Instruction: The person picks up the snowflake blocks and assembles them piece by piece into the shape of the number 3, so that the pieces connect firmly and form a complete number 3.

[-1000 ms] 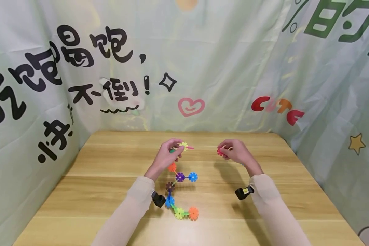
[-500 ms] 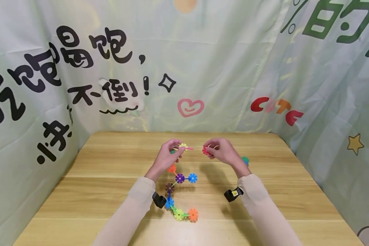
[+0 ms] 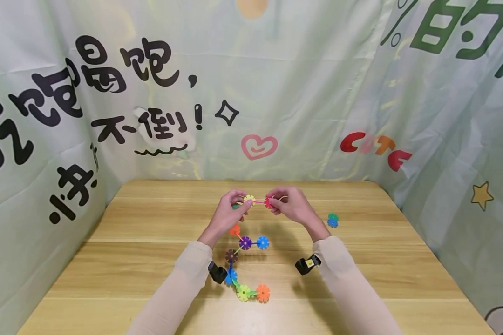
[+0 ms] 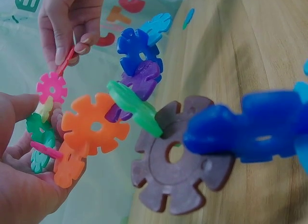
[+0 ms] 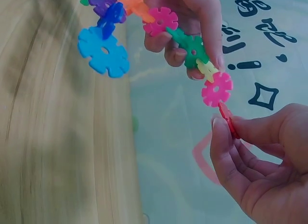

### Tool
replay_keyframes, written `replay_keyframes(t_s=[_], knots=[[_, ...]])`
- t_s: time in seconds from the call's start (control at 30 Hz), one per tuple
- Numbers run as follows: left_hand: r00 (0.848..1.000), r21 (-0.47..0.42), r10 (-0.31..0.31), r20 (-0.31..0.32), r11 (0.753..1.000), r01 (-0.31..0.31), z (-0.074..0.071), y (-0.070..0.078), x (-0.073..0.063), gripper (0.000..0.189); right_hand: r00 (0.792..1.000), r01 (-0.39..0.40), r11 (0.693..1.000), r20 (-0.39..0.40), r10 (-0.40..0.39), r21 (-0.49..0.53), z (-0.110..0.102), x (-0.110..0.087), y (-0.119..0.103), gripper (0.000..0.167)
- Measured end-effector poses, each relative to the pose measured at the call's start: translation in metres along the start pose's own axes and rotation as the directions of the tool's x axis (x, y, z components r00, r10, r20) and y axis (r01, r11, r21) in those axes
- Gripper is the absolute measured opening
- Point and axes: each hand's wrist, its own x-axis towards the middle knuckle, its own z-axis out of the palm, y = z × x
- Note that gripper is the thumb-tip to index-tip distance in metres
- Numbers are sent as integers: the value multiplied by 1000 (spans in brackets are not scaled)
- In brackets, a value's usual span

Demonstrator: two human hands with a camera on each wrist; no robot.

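Note:
Notched plastic snowflake discs, slotted edge to edge, form a chain. My left hand (image 3: 228, 208) grips its far end, around a green disc (image 5: 193, 51) and a pale yellow disc (image 3: 249, 200). From there the chain runs towards me through an orange disc (image 3: 234, 230), a purple disc (image 3: 245, 243) with a blue side branch (image 3: 263, 242), and a brown disc (image 4: 168, 161). A pink disc (image 5: 216, 89) sticks out at the yellow one. Between thumb and fingers, my right hand (image 3: 291, 204) pinches a red disc (image 5: 227, 119). Its edge meets the pink disc; how deep it sits cannot be seen.
The chain's near end has a yellow-green disc (image 3: 243, 292) and an orange end disc (image 3: 263, 293) over the wooden table (image 3: 151, 260). Right of my right hand lie a loose green disc (image 3: 333, 217) and a blue one (image 3: 333, 223). A printed curtain (image 3: 310, 93) stands behind.
My right hand has moved left with the red disc until it meets the pink disc. The loose green and blue discs have come into sight. My left hand has stayed nearly still.

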Motion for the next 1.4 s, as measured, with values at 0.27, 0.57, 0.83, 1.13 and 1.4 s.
replay_keyframes(t_s=[0.27, 0.57, 0.83, 1.13, 1.4], knots=[[1000, -20, -10, -12, 1000, 10, 0, 1, 0, 35, 1000, 17, 1000, -22, -18, -12, 4, 3, 0, 16], [1000, -37, -7, 5, 999, 7, -1, 5, 0, 37, 997, 33, 999, -76, -34, -15, 5, 4, -2, 16], [999, 6, -34, 28, 999, 34, -2, 4, 1, 39, 996, 83, 993, -36, -87, -82, 5, 6, 0, 18], [997, 73, 8, 72, 997, -13, 1, 3, 1, 34, 985, 121, 986, -110, -134, -118, 13, 7, -1, 16], [992, 127, 42, 115, 990, -56, 2, 7, -2, 24, 975, 149, 971, -135, -175, -186, 15, 8, -3, 15]])
